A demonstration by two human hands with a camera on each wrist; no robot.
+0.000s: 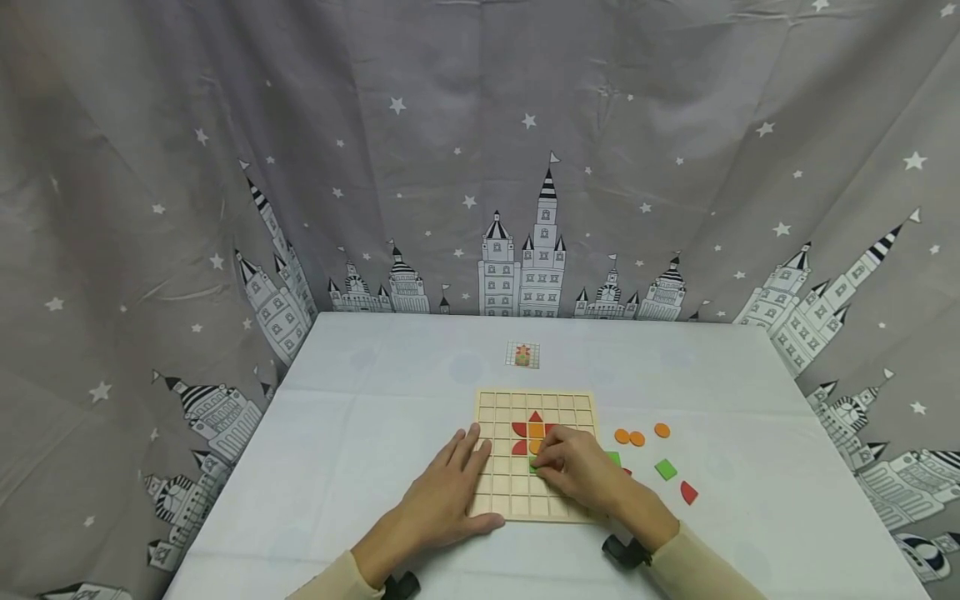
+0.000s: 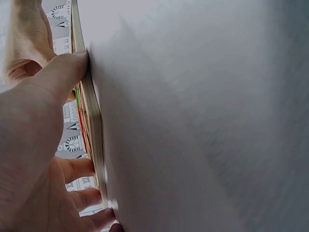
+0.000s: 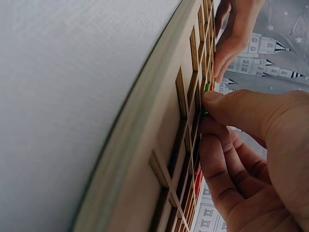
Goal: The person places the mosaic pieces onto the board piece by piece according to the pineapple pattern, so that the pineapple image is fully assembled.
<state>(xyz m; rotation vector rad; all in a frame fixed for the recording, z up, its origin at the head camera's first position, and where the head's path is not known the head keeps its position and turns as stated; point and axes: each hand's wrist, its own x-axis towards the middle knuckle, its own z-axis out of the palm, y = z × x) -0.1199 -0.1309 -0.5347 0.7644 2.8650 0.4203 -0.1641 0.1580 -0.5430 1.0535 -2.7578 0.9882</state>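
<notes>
A wooden grid board (image 1: 502, 485) lies on the white table, with my left hand (image 1: 442, 497) spread along its left side and the thumb at its near edge. Over the middle of the board, my right hand (image 1: 581, 467) pinches a small green piece (image 1: 533, 465) between thumb and fingers, down at a cell. Just above that cell an orange disc (image 1: 534, 447) is set in the grid, below an orange square (image 1: 536, 430) and a red triangle (image 1: 536, 417). Red quarter-round pieces (image 1: 519, 448) flank them; those on the right are partly hidden by the right hand.
To the board's right lie several orange discs (image 1: 662, 430), a green square (image 1: 666, 470) and a red quarter-round (image 1: 689, 492). Another green piece (image 1: 614, 458) shows behind the right hand. A small pattern card (image 1: 522, 355) lies beyond the board. A grey castle-print curtain (image 1: 465, 125) surrounds the table.
</notes>
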